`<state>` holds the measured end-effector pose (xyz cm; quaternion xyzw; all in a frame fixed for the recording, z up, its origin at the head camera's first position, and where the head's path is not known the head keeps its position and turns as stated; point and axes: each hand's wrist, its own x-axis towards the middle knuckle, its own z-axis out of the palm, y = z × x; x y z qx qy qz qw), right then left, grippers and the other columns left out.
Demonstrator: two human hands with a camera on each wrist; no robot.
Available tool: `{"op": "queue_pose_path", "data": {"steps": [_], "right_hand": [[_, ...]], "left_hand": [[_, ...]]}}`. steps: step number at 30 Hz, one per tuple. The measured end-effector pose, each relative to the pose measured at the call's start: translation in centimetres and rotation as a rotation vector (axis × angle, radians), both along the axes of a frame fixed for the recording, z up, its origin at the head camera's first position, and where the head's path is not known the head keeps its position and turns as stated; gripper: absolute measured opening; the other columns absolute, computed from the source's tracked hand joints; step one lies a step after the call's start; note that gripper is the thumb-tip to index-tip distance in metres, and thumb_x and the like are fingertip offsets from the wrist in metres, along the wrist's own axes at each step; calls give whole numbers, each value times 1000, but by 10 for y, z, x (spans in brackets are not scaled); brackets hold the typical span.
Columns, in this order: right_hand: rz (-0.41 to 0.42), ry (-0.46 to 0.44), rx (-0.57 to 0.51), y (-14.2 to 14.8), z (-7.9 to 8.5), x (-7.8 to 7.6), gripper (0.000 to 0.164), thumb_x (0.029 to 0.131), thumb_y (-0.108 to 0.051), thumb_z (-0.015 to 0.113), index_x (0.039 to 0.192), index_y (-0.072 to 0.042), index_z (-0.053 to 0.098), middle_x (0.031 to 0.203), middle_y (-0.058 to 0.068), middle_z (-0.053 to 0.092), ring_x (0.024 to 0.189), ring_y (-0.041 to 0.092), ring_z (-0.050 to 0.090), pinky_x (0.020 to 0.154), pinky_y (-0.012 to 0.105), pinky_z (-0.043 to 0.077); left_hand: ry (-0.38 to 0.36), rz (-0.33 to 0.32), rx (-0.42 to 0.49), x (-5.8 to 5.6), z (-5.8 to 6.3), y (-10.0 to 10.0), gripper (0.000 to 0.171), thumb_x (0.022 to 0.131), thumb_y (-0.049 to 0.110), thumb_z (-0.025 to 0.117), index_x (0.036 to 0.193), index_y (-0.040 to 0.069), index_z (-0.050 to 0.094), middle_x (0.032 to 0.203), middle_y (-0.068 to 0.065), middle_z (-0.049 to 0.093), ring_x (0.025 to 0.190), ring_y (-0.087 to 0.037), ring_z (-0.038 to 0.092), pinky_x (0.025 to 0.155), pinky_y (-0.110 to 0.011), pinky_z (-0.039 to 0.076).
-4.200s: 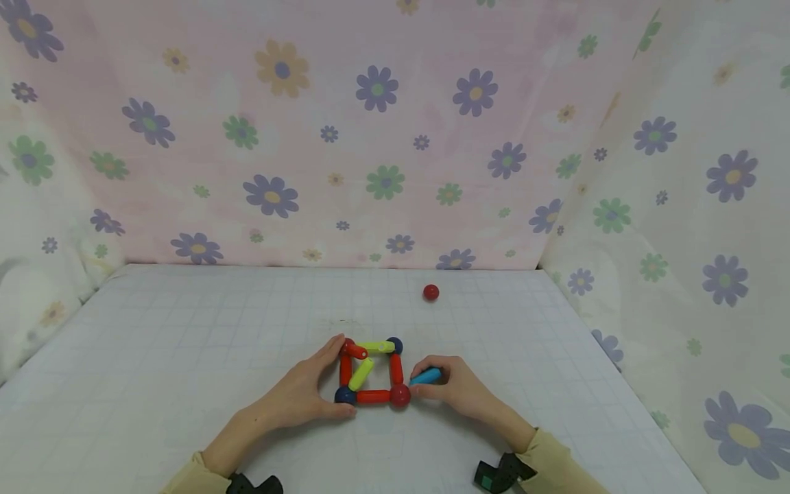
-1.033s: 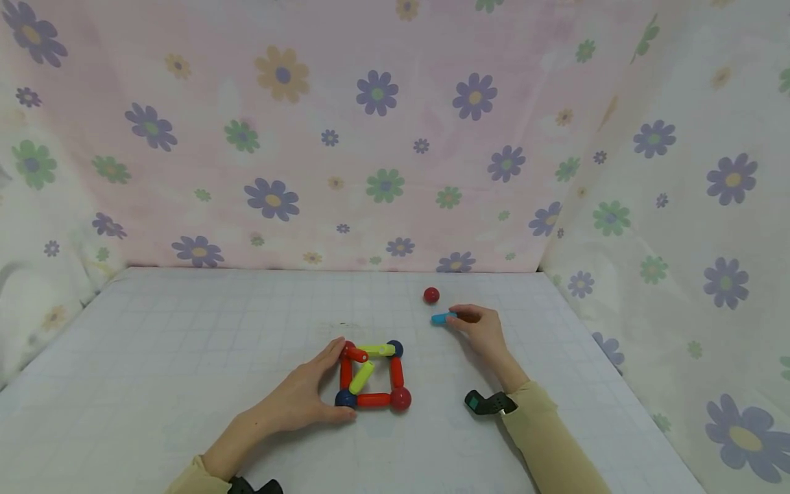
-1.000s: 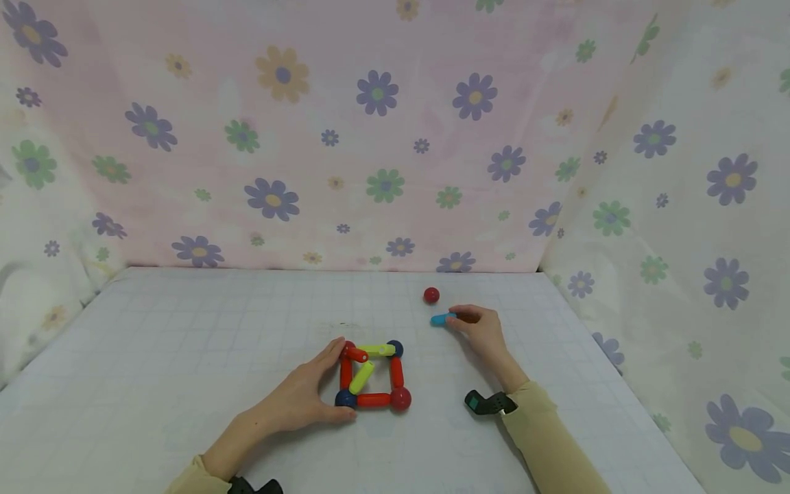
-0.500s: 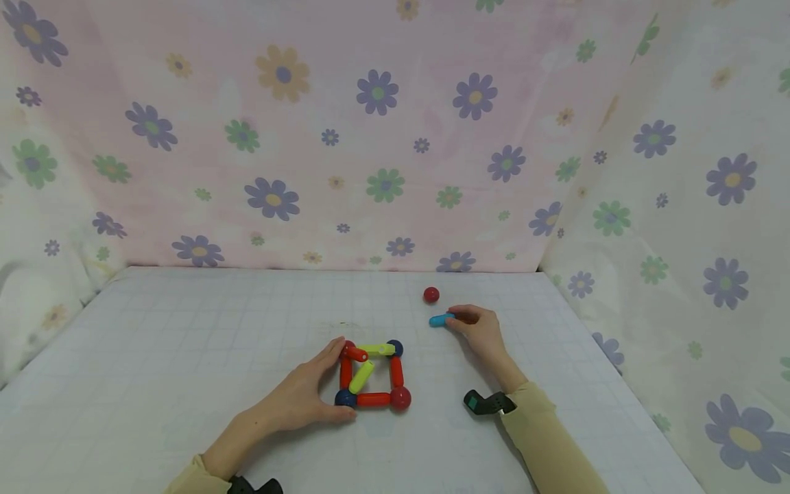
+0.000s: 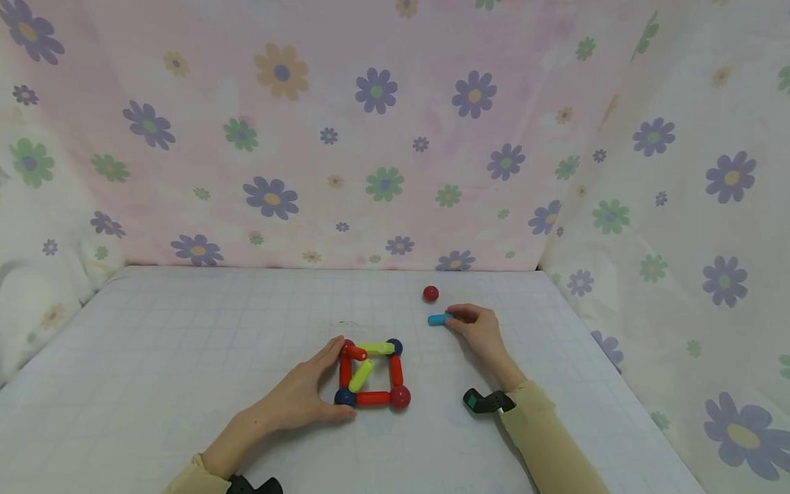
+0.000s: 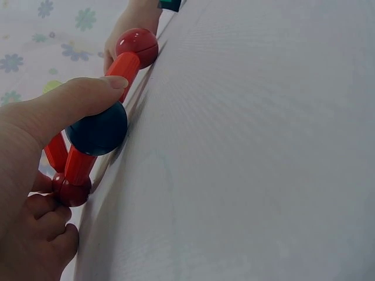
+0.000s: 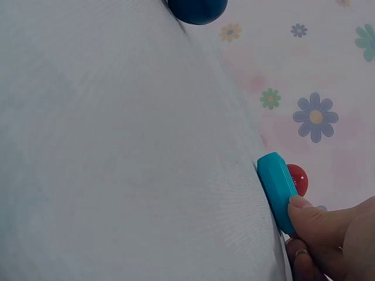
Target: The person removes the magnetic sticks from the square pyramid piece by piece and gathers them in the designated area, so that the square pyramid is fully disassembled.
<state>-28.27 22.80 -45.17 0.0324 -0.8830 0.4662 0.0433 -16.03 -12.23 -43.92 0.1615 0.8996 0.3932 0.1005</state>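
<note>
My left hand point(image 5: 299, 394) spans the left side of a square of magnetic sticks and balls point(image 5: 373, 398) on the table, thumb at the near dark blue ball point(image 6: 96, 132), fingers at the far red ball point(image 5: 348, 346). The square has three red sticks and a yellow-green one at the back. A short red stick point(image 5: 356, 353) and a yellow-green stick point(image 5: 361, 376) rise from its left corners. To the right and farther back, my right hand point(image 5: 481, 333) pinches one end of a blue magnetic stick point(image 7: 275, 187), low at the tabletop.
A loose red ball point(image 5: 431, 293) lies just behind the blue stick. Flower-patterned cloth point(image 5: 333, 158) walls the white table point(image 5: 204, 322) at the back and sides. Each wrist carries a dark camera strap point(image 5: 489, 401).
My right hand has carried the blue stick from beside the square's near right red ball back toward the loose red ball, lately shifting slightly left. The left hand and the square stay put.
</note>
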Motion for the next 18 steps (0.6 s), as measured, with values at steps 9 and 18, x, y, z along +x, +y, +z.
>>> {"op": "queue_pose_path", "data": {"steps": [9, 18], "right_hand": [[-1, -29, -22, -2, 2, 0, 32, 91, -13, 73, 122, -7, 70, 122, 12, 69, 111, 27, 62, 102, 44, 50], [-7, -47, -39, -2, 1, 0, 32, 90, -11, 74, 122, -6, 69, 122, 13, 69, 114, 28, 61, 105, 46, 49]], "left_hand": [[0, 5, -4, 0, 0, 0, 115, 70, 52, 87, 160, 15, 25, 166, -2, 24, 151, -29, 27, 116, -59, 32], [2, 6, -9, 1, 1, 0, 113, 71, 51, 86, 160, 16, 25, 166, -1, 25, 151, -28, 28, 114, -61, 33]]}}
